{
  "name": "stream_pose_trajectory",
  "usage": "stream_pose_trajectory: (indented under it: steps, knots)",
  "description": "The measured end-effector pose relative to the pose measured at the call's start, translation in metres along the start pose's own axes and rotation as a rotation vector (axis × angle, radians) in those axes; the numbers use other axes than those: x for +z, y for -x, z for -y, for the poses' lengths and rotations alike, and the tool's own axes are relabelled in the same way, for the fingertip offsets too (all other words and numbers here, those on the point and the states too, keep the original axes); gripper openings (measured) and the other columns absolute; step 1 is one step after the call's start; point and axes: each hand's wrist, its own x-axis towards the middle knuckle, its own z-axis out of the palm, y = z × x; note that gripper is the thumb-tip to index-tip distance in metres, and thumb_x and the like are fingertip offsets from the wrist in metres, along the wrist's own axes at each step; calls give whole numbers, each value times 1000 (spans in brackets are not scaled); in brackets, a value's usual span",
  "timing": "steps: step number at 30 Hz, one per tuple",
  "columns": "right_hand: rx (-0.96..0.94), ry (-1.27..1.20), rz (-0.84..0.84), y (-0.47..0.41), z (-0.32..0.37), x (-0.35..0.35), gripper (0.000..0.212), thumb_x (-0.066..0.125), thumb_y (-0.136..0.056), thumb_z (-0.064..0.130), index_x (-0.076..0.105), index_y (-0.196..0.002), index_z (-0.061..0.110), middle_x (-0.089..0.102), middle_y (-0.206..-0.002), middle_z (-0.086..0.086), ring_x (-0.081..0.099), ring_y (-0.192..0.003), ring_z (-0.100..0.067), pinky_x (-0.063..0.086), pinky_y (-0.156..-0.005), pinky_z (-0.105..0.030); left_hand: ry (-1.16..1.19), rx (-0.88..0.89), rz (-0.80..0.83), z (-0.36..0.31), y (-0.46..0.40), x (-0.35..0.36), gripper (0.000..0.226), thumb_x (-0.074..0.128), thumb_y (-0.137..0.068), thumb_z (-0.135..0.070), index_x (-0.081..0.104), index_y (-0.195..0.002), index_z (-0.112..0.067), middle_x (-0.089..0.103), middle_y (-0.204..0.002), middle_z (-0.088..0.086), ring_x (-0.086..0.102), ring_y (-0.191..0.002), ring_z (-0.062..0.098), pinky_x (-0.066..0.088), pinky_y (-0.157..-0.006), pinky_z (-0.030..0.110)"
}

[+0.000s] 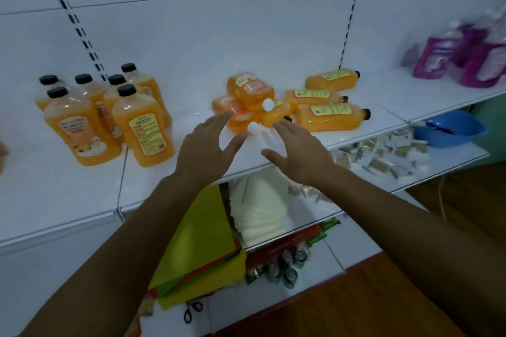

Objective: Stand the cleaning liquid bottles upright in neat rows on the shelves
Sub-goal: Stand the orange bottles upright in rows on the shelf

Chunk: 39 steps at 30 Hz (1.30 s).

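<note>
White, smooth metal shelf (82,194) boards run across a pale slotted back panel. On the upper shelf, at the left, six clear plastic bottles of orange liquid (142,128) stand upright in a loose cluster, each flat-sided with a rounded shoulder, a black screw cap and a yellow or orange label. Near the middle lies a heap of smaller orange bottles with round white caps (250,93), stacked on their sides. Just right of it, three black-capped bottles (332,116) lie flat, labels up. Both hands hover over the shelf's front part, just before the heap: the left hand (204,150) and right hand (297,149) are spread wide, palms down, fingers apart, holding nothing. Far right, blurred purple soft pouches (465,60) stand on the neighbouring board. Below, folded yellow and green sheets (200,243), a cream folded cloth (257,208), small wrapped packets (383,156) and a blue plastic basin (449,128) sit on lower shelves.
</note>
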Motion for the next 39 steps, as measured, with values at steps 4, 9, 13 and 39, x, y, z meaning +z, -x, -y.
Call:
stream_pose_trajectory:
  steps: [4, 9, 13, 39]
  knots:
    - [36, -27, -29, -41, -33, -4, 76, 56, -92, 49, 23, -151, 15, 26, -157, -8, 23, -144, -26, 30, -113, -46, 24, 8, 39, 9, -50, 35, 65, 42, -90, -61, 41, -143, -24, 50, -144, 3, 48, -129, 27, 41, -102, 45]
    - [10, -72, 9, -103, -59, -6, 86, 68, -86, 35, 17, -153, 17, 21, -158, -9, 18, -146, -27, 27, -115, -44, 140, -18, 76, 34, -120, 65, 67, 36, -87, -67, 42, -140, -28, 54, -138, 2, 53, -122, 28, 45, -99, 48]
    - [-41, -100, 85, -140, -67, 2, 97, 73, -80, 38, 10, -153, 27, 13, -160, -8, 16, -147, -29, 29, -113, -49, 177, -127, 68, 55, -167, 79, 72, 30, -86, -68, 38, -144, -26, 52, -139, 4, 50, -124, 28, 40, -104, 47]
    - [-204, -745, -167, -165, -20, -31, 56, 27, -93, 61, 48, -132, 27, 68, -90, 0, 66, -85, -17, 53, -79, -34, 409, -287, -225, 35, -107, 24, 48, 83, -74, -20, 60, -116, -24, 61, -94, -14, 58, -82, 3, 54, -74, 26]
